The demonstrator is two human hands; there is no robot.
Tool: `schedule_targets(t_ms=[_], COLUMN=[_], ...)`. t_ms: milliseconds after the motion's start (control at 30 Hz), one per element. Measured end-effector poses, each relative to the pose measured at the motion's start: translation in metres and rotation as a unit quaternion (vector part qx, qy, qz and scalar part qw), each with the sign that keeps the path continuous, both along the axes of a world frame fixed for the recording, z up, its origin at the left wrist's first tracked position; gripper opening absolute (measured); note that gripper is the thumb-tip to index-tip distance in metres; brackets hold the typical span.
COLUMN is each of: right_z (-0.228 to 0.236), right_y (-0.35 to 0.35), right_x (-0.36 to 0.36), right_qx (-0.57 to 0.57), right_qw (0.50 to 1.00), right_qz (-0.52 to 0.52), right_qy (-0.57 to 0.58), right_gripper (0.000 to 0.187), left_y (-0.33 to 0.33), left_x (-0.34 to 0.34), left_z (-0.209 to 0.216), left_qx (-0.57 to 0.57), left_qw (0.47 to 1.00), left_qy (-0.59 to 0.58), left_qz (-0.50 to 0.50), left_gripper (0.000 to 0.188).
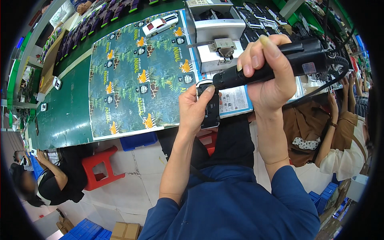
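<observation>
My left hand (191, 109) grips a toy car (212, 112) at the table's front edge, its black underside turned up and a white rim showing at the far end. The thumb presses on the underside. In my right hand (276, 80) is a black electric screwdriver (300, 58), held nearly level with its nose at the car's far end, close to my left thumb. The screwdriver's tip and any screw under it are hidden. Just beyond stands a silver screw feeder (218, 30). A finished-looking white toy car (160, 25) with dark red windows rests at the back of the printed mat (132, 80).
Several black car undersides (256, 20) lie at the back right. Rows of purple parts (92, 22) line the back left. A black cable (320, 90) trails from the screwdriver. Co-workers sit on both sides; a red stool (100, 168) stands left, below the green table (66, 112).
</observation>
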State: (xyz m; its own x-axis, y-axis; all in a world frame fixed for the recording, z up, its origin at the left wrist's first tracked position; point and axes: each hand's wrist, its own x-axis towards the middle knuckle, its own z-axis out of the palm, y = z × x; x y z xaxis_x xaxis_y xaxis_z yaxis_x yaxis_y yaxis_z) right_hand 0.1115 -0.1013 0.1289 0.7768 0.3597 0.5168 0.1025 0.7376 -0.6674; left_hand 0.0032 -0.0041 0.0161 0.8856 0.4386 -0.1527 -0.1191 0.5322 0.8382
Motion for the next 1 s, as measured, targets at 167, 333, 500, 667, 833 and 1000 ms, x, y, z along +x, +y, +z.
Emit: schedule_targets(t_ms=[167,333,500,667,833,1000], right_z=[0.000,-0.002,-0.001,0.014,0.003,0.000], right_y=[-0.002,-0.003,-0.006,-0.017,-0.005,-0.004], right_x=[0.006,0.004,0.007,0.004,-0.002,-0.002], right_qx=[0.000,-0.024,-0.046,-0.016,-0.005,-0.017], right_qw=[1.000,1.000,0.999,1.000,1.000,0.999], right_qz=[-0.001,-0.005,0.004,0.024,0.006,-0.014], right_qy=[0.020,0.007,-0.021,-0.007,-0.014,-0.034], right_gripper=[0.011,0.009,0.010,0.009,0.014,0.015], left_y=[0.000,0.000,0.001,0.001,0.002,0.001], left_x=[-0.001,-0.001,-0.001,0.001,0.002,0.004], left_z=[-0.001,-0.001,-0.001,-0.001,-0.003,-0.002], left_qx=[0.053,0.050,0.054,0.030,0.025,0.023], left_qw=[0.999,0.999,0.999,0.999,1.000,1.000], left_qy=[-0.004,0.000,-0.005,0.006,-0.004,-0.002], left_qz=[-0.009,-0.008,-0.008,-0.015,-0.008,-0.010], left_gripper=[0.019,0.021,0.022,0.022,0.021,0.021])
